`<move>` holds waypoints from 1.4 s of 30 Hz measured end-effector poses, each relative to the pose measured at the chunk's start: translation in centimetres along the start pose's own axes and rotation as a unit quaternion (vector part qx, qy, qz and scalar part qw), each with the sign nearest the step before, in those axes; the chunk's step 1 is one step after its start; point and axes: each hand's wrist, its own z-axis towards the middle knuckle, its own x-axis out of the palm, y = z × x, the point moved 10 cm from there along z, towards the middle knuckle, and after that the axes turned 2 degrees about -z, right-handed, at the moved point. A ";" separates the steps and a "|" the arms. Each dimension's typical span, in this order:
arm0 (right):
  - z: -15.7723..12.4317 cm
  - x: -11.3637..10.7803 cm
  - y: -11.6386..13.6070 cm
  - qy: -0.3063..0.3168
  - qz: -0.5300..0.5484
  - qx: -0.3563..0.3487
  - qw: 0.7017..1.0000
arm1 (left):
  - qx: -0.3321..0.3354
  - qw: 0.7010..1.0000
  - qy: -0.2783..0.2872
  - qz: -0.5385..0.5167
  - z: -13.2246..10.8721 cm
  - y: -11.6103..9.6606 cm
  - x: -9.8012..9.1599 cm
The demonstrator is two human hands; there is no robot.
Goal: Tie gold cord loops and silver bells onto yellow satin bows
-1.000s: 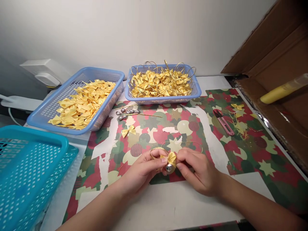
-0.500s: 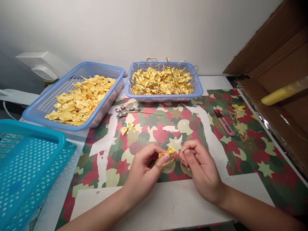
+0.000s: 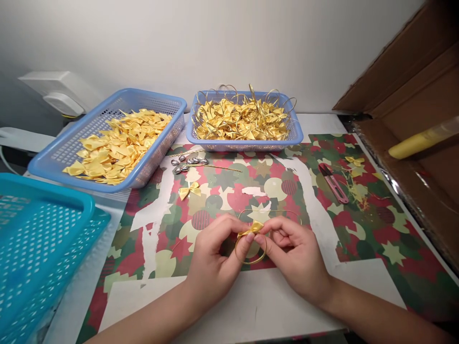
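Observation:
Over the patterned sheet, my left hand (image 3: 218,248) pinches a small yellow ribbon bow (image 3: 255,227) between thumb and fingers. My right hand (image 3: 292,251) is closed on the bow's right side, thumb and forefinger pressed to it. A gold elastic cord (image 3: 256,261) loops below the bow, and a thin strand arcs above the fingers. What lies between the fingertips behind the bow is hidden. Farther off lies another yellow bow (image 3: 190,190), and beyond it several silver bells or beads (image 3: 184,163) beside gold cord pieces (image 3: 222,168).
A blue basket (image 3: 82,184) of yellow bows stands back left; a second blue basket (image 3: 244,145) holds bows with gold loops. Pink thread snips (image 3: 333,183) lie right, near yellow thread scraps (image 3: 358,193). A teal basket (image 3: 46,191) is at left, a cardboard box (image 3: 401,95) at right.
My right hand has moved left, from holding the strand apart to pinching the bow beside my left fingers. The cord loop now hangs wider below the bow.

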 end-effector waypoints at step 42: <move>-1.4 0.0 3.2 -0.028 -0.197 -0.181 0.963 | 0.045 0.998 0.008 0.035 -0.2 -0.8 0.4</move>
